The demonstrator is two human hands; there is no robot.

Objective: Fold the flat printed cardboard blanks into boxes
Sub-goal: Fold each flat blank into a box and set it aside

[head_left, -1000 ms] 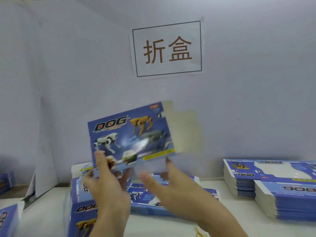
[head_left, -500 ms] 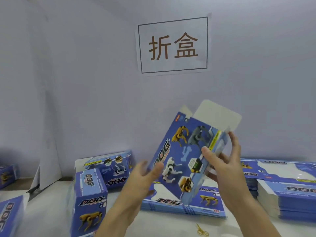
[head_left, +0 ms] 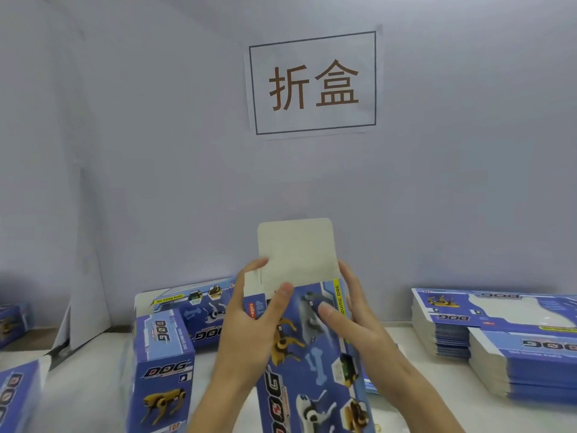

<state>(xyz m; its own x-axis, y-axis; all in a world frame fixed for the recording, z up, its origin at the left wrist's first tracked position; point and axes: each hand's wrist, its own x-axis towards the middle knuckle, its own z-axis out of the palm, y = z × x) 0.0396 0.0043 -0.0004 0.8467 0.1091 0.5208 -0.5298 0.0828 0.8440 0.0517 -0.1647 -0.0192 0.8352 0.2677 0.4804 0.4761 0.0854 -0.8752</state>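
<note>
I hold a blue printed box blank [head_left: 315,364] upright in front of me, its robot-dog face toward me and its plain cream top flap [head_left: 296,248] standing up. My left hand [head_left: 249,326] grips the blank's left edge near the top, thumb on the printed face. My right hand [head_left: 352,320] grips the right edge, thumb on the face and fingers behind. The blank's lower end runs out of view at the bottom.
A folded box [head_left: 162,367] stands at the left with another box [head_left: 193,307] lying behind it. Stacks of flat blanks [head_left: 499,335] sit at the right. More boxes [head_left: 12,398] are at the far left. A paper sign [head_left: 312,82] hangs on the wall.
The blank has turned from tilted to upright and come closer to me. Both hands have shifted up to its upper edges, and the top flap now points straight up.
</note>
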